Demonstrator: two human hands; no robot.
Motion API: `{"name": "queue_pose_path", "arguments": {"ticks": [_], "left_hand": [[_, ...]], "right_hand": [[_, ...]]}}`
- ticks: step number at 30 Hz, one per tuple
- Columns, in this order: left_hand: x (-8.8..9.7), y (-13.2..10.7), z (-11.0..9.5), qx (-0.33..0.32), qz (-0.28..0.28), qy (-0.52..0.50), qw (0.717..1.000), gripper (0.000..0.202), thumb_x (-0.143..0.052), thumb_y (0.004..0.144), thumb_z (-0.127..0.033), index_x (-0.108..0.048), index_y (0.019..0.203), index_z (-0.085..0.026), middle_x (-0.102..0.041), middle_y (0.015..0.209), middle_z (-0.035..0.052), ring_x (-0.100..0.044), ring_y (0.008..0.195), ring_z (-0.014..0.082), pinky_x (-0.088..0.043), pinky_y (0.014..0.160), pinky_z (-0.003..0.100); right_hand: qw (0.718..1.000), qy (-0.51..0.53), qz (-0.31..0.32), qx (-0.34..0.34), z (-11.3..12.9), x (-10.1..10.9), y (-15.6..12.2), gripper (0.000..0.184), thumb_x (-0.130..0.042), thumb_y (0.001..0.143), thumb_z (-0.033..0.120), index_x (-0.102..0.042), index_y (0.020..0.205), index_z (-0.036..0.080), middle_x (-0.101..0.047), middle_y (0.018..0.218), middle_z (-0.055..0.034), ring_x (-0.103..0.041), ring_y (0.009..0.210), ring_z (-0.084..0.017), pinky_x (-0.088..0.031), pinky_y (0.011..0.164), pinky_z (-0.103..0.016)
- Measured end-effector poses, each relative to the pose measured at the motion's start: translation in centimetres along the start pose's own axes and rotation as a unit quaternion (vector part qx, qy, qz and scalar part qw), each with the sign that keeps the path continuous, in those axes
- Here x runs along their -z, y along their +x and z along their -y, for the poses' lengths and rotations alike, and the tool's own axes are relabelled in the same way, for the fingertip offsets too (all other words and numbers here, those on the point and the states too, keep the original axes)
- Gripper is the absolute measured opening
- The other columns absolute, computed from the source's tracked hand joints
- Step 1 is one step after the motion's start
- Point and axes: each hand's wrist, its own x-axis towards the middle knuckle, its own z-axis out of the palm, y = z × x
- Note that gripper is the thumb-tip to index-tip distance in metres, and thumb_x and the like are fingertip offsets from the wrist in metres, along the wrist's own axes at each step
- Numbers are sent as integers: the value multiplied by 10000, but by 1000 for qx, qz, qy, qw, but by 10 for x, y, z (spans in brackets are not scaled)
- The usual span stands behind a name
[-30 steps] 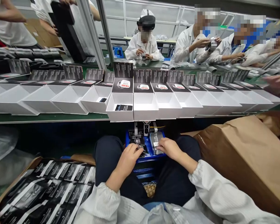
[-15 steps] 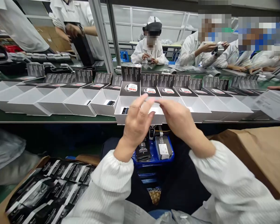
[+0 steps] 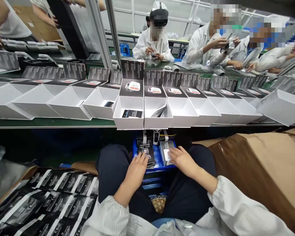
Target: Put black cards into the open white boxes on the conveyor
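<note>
My left hand (image 3: 137, 170) lies with its fingers stretched over a stack of black printed booklets (image 3: 147, 153) in a blue tray (image 3: 157, 160) between my knees. On the tray's other side, my right hand (image 3: 184, 161) rests its spread fingers at the edge of a stack of grey and white cards (image 3: 165, 151). Neither hand has lifted anything. Above the tray, an open white box (image 3: 128, 123) holds a flat black card (image 3: 132, 113). The box beside it (image 3: 158, 123) has a leaflet (image 3: 159, 110) leaning inside.
More open white boxes (image 3: 183, 113) with raised dark lids line the bench edge (image 3: 64, 124). A carton of banded black packs (image 3: 61, 196) stands at lower left. Brown cardboard (image 3: 255, 177) is on the right. Several co-workers (image 3: 153, 42) work across the bench.
Both hands have come down from above the boxes to the stacks in the blue tray. A leaflet now shows in the box right of the middle. The view has tilted slightly.
</note>
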Motion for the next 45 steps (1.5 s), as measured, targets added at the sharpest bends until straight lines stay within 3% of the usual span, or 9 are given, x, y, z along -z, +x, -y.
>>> {"name": "queue_pose_path", "arguments": {"ticks": [5, 14, 18, 25, 28, 31, 35, 40, 45], "left_hand": [[13, 1, -3, -2, -4, 25, 1000, 644, -386, 795, 80, -527, 1362, -189, -506, 1467, 135, -436, 1388, 295, -446, 1067, 468], [34, -1, -11, -75, -151, 45, 985, 393, -446, 886, 7, -624, 1201, -144, -705, 1074, 101, -654, 972, 217, -572, 846, 343], [89, 1, -37, -213, -325, 25, 921, 349, -460, 935, -64, -550, 1268, -119, -700, 1005, 111, -648, 914, 211, -586, 790, 346], [215, 62, -77, -326, -429, 1, 842, 361, -396, 981, -124, -445, 1336, -163, -663, 1144, 110, -623, 1101, 192, -545, 951, 370], [246, 109, -70, -139, -347, 7, 928, 312, -447, 970, -216, -484, 1264, -119, -639, 1194, 157, -603, 1155, 245, -493, 1000, 438], [253, 153, -54, 57, -136, 18, 989, 438, -669, 822, -365, -551, 1143, -91, -692, 1036, 190, -670, 985, 312, -541, 846, 445], [239, 184, -27, 74, -45, 6, 996, 415, -776, 660, -258, -607, 1017, -134, -716, 804, 115, -683, 707, 249, -538, 622, 332], [233, 189, 1, 40, -67, -56, 995, 542, -547, 805, -138, -446, 1335, -89, -712, 836, 99, -664, 626, 173, -515, 548, 276], [249, 168, -9, 34, -91, 7, 995, 743, -632, 796, -248, -324, 1444, -53, -701, 786, 71, -674, 680, 213, -543, 660, 323]], "right_hand": [[1000, -6, -6, 14, 6, -10, 0, 215, -506, 923, 28, -687, 1001, 114, -701, 1004, -125, -651, 948, -233, -468, 930, -372], [993, 93, 24, -73, 5, 21, 14, 168, -597, 964, 261, -703, 858, 185, -703, 873, -51, -674, 850, -191, -500, 724, -251], [968, 229, -72, -73, 24, 71, -1, 317, -385, 1053, 296, -682, 1136, 227, -725, 1045, -60, -689, 949, -196, -538, 817, -282], [917, 260, -299, -45, 5, 171, 7, 341, -416, 1036, 335, -555, 1327, 224, -703, 1126, -72, -687, 972, -216, -561, 828, -312], [915, 139, -368, -91, -46, 181, 44, 322, -371, 1042, 251, -606, 1253, 190, -706, 1103, -89, -681, 965, -218, -540, 874, -347], [965, 67, -239, -82, -89, 178, 72, 312, -415, 1036, 266, -607, 1276, 208, -668, 1223, -99, -620, 1133, -265, -440, 1025, -520], [974, 76, -204, -56, -101, 163, 67, 379, -382, 1051, 377, -523, 1379, 252, -584, 1365, -97, -507, 1292, -286, -225, 1095, -696], [914, 178, -365, -25, -75, 133, 21, 297, -425, 1037, 329, -689, 1103, 214, -733, 1037, -68, -671, 949, -199, -463, 1006, -439], [937, 227, -263, 27, -41, 88, 4, 269, -444, 1032, 289, -696, 1039, 195, -732, 918, -60, -654, 817, -177, -518, 822, -336]]}}
